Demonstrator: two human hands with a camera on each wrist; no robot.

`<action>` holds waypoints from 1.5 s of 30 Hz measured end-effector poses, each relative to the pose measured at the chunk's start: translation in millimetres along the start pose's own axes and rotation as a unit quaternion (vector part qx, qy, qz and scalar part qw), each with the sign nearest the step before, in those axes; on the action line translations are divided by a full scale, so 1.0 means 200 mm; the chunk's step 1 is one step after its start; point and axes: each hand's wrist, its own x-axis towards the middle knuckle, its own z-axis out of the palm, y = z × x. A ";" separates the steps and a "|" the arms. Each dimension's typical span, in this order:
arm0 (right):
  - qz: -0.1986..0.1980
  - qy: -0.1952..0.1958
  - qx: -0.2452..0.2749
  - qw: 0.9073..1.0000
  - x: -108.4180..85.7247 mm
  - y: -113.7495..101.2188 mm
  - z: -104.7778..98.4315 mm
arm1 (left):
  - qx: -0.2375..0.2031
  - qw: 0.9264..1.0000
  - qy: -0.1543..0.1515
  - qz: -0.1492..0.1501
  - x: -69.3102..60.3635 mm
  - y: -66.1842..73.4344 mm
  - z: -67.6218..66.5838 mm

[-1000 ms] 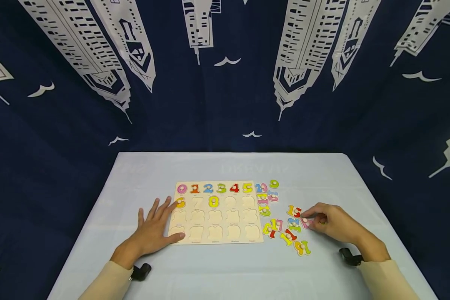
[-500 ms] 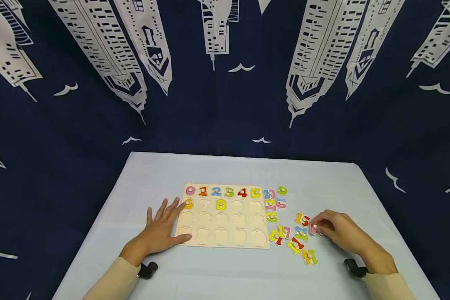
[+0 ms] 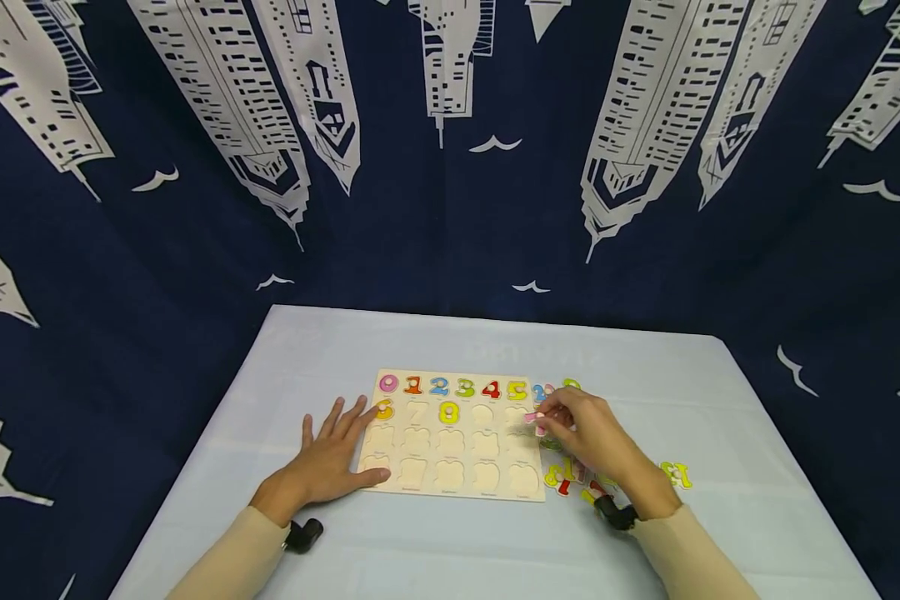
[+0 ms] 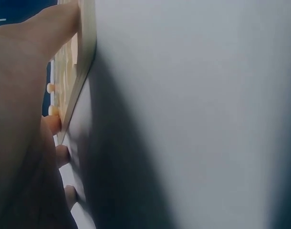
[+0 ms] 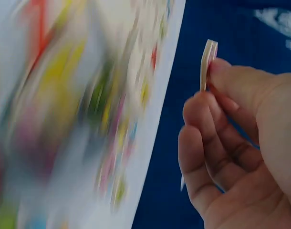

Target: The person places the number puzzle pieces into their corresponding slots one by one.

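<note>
My left hand [image 3: 322, 467] lies with spread fingers on the left edge of the wooden number puzzle board [image 3: 450, 454]; in the left wrist view its thumb [image 4: 50, 26] rests on the board's rim. Between thumb and fingers, my right hand [image 3: 596, 433] pinches a pink number puzzle piece [image 3: 531, 417] above the board's right edge. The right wrist view shows that piece [image 5: 208, 62] edge-on, so its digit is hard to read. Digits 0 to 5 fill the board's top row, with a 6 [image 3: 384, 409] and an 8 [image 3: 448, 412] in the second row.
Several loose number pieces [image 3: 558, 477] lie right of the board, partly hidden under my right hand and forearm. A yellow-green piece [image 3: 675, 475] lies farther right. The white table [image 3: 420, 550] meets a dark blue patterned cloth [image 3: 450, 250] behind.
My right hand has lifted the pink piece from among the loose pieces and moved left to the board's right edge. My left hand stays on the board. The head view has shifted slightly.
</note>
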 end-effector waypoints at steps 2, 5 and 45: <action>-0.018 0.003 0.014 1.000 0.07 -0.07 0.10 | 0.003 1.000 -0.004 0.001 0.01 0.00 -0.01; -0.032 -0.004 0.035 0.999 0.18 -0.18 0.26 | 0.004 1.000 -0.009 0.002 0.02 0.01 -0.03; 0.012 0.026 -0.025 0.999 0.45 -0.43 0.58 | -0.012 1.000 -0.008 0.012 -0.01 0.02 -0.02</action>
